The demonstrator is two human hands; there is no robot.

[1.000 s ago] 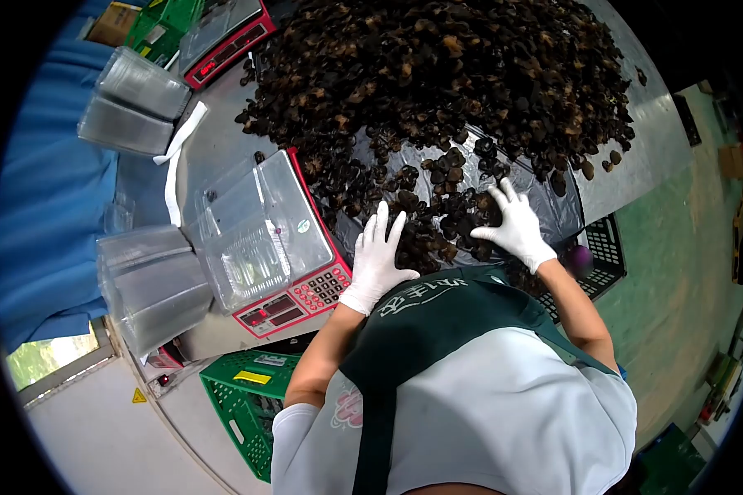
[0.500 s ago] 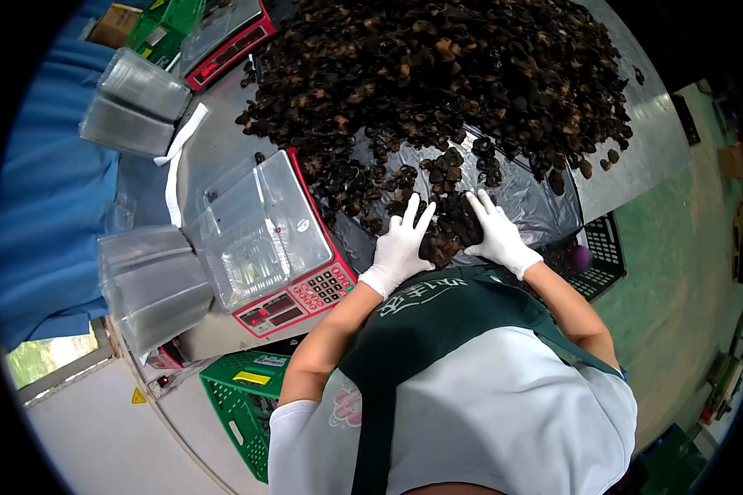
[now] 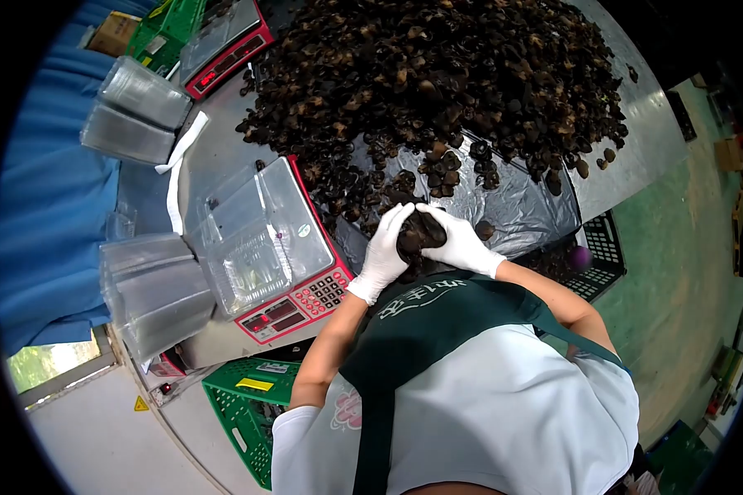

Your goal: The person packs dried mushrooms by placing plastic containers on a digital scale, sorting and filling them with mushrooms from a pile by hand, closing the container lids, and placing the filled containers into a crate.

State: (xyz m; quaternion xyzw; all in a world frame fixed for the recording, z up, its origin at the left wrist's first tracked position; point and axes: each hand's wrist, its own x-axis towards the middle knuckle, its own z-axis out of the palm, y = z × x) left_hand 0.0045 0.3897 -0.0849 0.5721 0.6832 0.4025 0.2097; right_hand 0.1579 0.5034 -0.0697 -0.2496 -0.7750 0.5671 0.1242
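Observation:
Both of my hands wear white gloves and are cupped together at the near edge of the table. My left hand [image 3: 383, 257] curls round the left side of a clump of dark brown mushrooms [image 3: 421, 236]. On the opposite side, my right hand [image 3: 462, 245] presses against the same clump, and the fingertips of both hands nearly meet at the top. One loose mushroom [image 3: 485, 230] lies beside my right hand on black plastic sheeting [image 3: 537, 216]. Beyond my hands rises a large heap of similar mushrooms [image 3: 437, 74].
Left of my hands stands a red digital scale [image 3: 325, 292] bearing a clear plastic tray [image 3: 256, 268]. Stacked clear containers [image 3: 153, 293] sit farther left, with a second scale [image 3: 231, 62] behind. A black crate [image 3: 604, 256] is at the right, a green crate [image 3: 238, 404] below left.
My hands have moved from lying spread on the mushrooms to closing together round a clump. The right hand has shifted left, leaving one loose mushroom uncovered beside it.

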